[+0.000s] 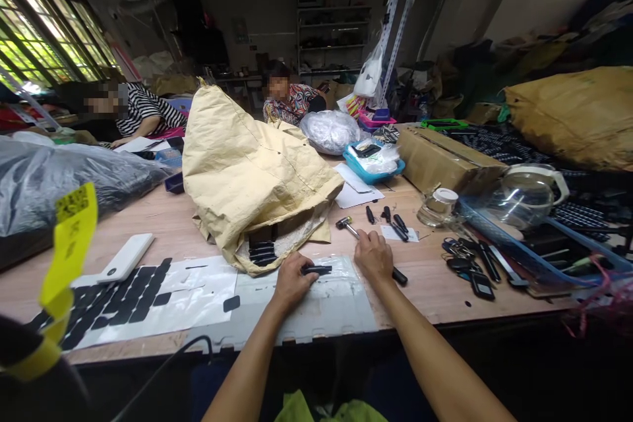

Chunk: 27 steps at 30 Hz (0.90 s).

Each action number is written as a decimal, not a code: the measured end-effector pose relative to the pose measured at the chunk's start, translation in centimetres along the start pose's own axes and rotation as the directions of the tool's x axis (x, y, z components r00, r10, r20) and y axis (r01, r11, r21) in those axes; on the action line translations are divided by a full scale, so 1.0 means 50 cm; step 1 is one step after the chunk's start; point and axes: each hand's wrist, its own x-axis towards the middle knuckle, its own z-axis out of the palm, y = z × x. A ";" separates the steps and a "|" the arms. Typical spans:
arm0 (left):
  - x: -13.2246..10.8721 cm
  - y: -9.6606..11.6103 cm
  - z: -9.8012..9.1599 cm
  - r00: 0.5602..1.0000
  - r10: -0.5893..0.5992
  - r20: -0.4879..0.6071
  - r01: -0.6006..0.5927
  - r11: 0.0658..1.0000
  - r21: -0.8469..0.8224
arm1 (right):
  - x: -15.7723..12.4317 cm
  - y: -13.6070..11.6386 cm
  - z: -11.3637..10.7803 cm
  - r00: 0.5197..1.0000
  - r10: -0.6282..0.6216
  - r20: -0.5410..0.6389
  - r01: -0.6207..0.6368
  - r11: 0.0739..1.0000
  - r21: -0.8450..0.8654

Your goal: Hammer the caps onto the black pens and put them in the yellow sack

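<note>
My left hand is closed on a small, slim black piece lying low over the grey-white board. To its right, my right hand wraps round the shaft of a small hammer. The hammer's metal head sticks out beyond my fingers to the upper left, and its black grip end shows at the lower right. Just behind my left hand, a large cream sack lies with its mouth toward me, dark strips showing inside. A single black rounded patch rests left of my left hand.
Rows of black patches lie on white sheets at left, beside a white box-shaped device. At right are several black pieces, keys, a glass jar, a blue tray and a cardboard box. Two people sit across the table.
</note>
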 end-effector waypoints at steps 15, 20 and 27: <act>0.005 0.003 -0.009 0.998 -0.024 0.056 0.024 1.000 0.003 | 0.003 -0.001 -0.013 0.999 0.016 0.050 -0.018 1.000 0.025; 0.004 0.003 -0.010 0.999 -0.016 0.048 0.015 1.000 0.013 | 0.002 -0.003 -0.015 0.999 0.019 0.049 -0.020 0.999 0.032; 0.004 -0.006 -0.003 0.999 -0.033 0.035 0.033 0.999 -0.003 | 0.001 -0.005 -0.007 1.000 0.011 0.017 -0.011 0.999 0.034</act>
